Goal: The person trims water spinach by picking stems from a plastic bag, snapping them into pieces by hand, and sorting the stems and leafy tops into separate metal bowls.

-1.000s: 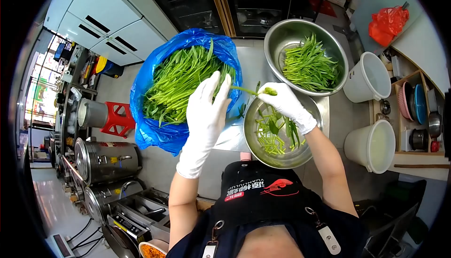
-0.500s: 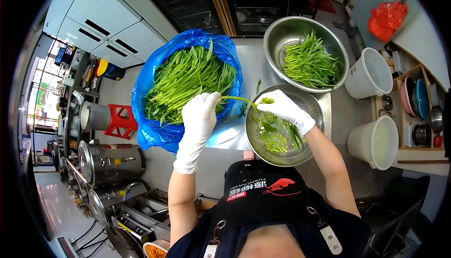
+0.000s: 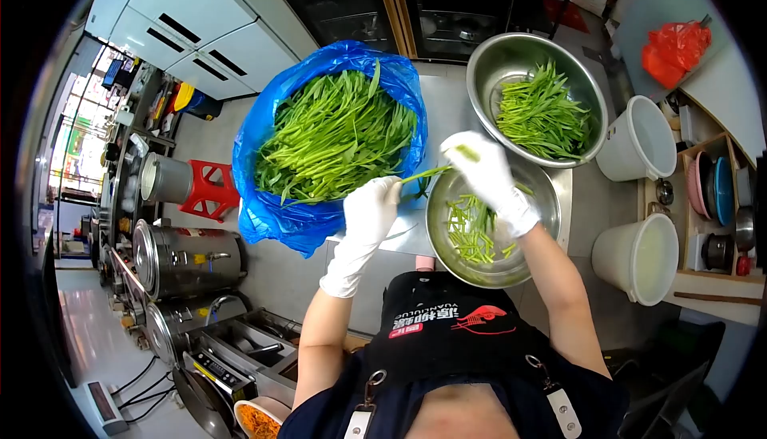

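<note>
My left hand [image 3: 372,209], in a white glove, pinches one end of a green water spinach stem [image 3: 423,174] between the blue bag and the bowls. The stem's other end reaches my right hand [image 3: 489,174], also gloved and a little blurred by motion. Bits of green show in its closed fingers. Below it, a steel bowl [image 3: 438,231] holds short cut stem pieces [image 3: 470,239] and some leaves. A blue plastic bag [image 3: 276,227] on the left is full of long leafy water spinach [image 3: 331,139]. At the upper right, a larger steel basin [image 3: 484,59] contains more leafy greens [image 3: 543,115].
The bag and bowls stand on a metal table [image 3: 443,91]. White buckets [image 3: 611,259] stand at the right, beside a shelf with basins. On the left are a red stool [image 3: 209,191] and large steel pots [image 3: 192,259]. A white refrigerator [image 3: 172,39] is behind.
My right hand has moved up and away from the bowl's middle. The stem between my hands looks shorter, and leafy bits that hung below my right hand no longer hang there. The camera view has shifted slightly.
</note>
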Tool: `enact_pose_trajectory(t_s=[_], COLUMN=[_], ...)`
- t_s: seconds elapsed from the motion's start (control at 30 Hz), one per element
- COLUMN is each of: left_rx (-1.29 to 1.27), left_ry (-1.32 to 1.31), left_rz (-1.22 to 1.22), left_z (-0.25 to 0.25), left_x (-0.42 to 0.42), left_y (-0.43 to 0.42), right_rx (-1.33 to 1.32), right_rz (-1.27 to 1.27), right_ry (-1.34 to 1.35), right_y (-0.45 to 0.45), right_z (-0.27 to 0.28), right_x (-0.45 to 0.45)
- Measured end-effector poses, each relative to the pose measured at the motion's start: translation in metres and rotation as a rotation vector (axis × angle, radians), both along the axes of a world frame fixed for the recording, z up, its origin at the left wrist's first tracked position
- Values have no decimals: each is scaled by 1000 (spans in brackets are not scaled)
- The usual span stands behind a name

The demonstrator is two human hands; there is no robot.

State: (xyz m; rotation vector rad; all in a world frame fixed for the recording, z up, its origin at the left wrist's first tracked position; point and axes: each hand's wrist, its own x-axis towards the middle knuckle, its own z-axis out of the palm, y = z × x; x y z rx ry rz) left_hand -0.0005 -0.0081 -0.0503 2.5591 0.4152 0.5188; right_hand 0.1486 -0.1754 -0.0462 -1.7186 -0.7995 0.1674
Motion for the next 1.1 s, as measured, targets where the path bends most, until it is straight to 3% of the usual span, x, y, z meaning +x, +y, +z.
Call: enact_pose_trajectory(t_s=[0.03,0.1,0.17,0.23,0.3,0.43,0.57,0.63,0.67,0.77,0.8,0.9,0.97,1.03,1.1], left_rx=[-136,-678,-961,-1102,-1082,-1179,-1164,-1057,-1002,-207,-79,32,326,439,629], left_ry=[111,178,184,208,190,162,180,194,201,31,-114,-70,133,-26,244], left_rz=[17,117,114,90,5,-148,-275,-330,-357,-462,-480,-287,-48,127,140], left_z=[3,6,-1,-5,-8,-11,-8,-5,-5,-19,-41,4,36,37,30], left_x=[3,6,3,-1,-3,-4,2,4,4,5,9,10,4,-8,-15], left_y=[-4,-12,-8,-8,-16,-28,-42,-51,-56,-69,-63,-24,14,57,94], right_rx=[-90,-268,-261,-298,-313,-119,-108,-24,34,21,35,50,107,200,319], right_rz=[51,147,204,186,208,237,263,109,-3,-160,-160,-155,-136,-147,-123], right_ry=[-179,-458,-718,-804,-820,-451,459,766,701,601,572,471,454,548,641], right_y=[8,17,16,12,3,-16,-44,-63,-71,-103,-112,-138,-152,-150,-143], right_z=[3,-2,-4,-14,-16,-21,-5,-13,-17,-23,-18,-9,-23,-21,-35], right_x=[-13,-32,-37,-39,-40,-35,-33,-11,-3,26,32,46,51,44,40])
